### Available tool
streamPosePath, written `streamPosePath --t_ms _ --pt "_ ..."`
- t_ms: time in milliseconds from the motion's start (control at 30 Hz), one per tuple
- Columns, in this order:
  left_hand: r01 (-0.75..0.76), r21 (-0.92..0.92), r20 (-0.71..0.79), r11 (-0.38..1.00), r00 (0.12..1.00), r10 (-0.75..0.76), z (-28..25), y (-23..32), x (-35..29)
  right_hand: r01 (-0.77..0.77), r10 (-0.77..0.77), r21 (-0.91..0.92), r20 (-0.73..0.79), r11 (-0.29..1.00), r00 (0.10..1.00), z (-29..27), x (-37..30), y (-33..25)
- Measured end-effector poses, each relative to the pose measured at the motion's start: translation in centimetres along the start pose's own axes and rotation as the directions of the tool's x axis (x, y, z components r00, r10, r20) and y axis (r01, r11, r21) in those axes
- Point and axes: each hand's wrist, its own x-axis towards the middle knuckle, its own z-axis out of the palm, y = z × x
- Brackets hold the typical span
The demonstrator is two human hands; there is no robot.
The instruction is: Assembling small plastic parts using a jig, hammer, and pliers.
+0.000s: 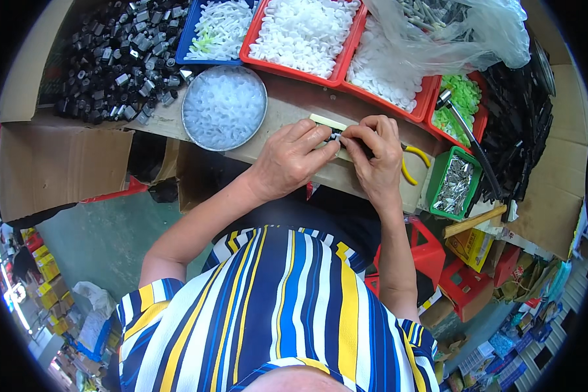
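Note:
My left hand (291, 160) is closed, thumb and fingers pinched on a small black part (334, 132) at the bench's front. From the other side my right hand (376, 157) meets it, thumb and forefinger pressed together beside a tiny whitish piece (336, 137). What exactly lies between those right fingertips is hidden. A pale yellow strip (328, 121) lies just beyond the fingers. Yellow-handled pliers (416, 157) rest right of my right hand, partly covered by it.
Along the back stand a blue tray (178, 53), red trays (342, 70) of white pieces and a box of black parts (121, 65). Left is a round dish (223, 108); right are a green bin (434, 189) of metal pins, a hammer (470, 127) and long black pieces (519, 124).

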Motion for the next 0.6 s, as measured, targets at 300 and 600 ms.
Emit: streamPosePath --t_ms 300,600 --pt "0.119 -0.163 -0.001 0.979 0.993 -0.121 0.2 0.3 1.5 0.013 -0.011 -0.071 0.022 0.997 1.0 -0.5 0.1 -0.3" --pt "0.193 -0.264 0.115 0.945 0.979 -0.168 -1.5 0.0 2.8 -0.209 0.112 -0.357 -0.274 0.911 0.955 -10.9 -3.1 1.0"
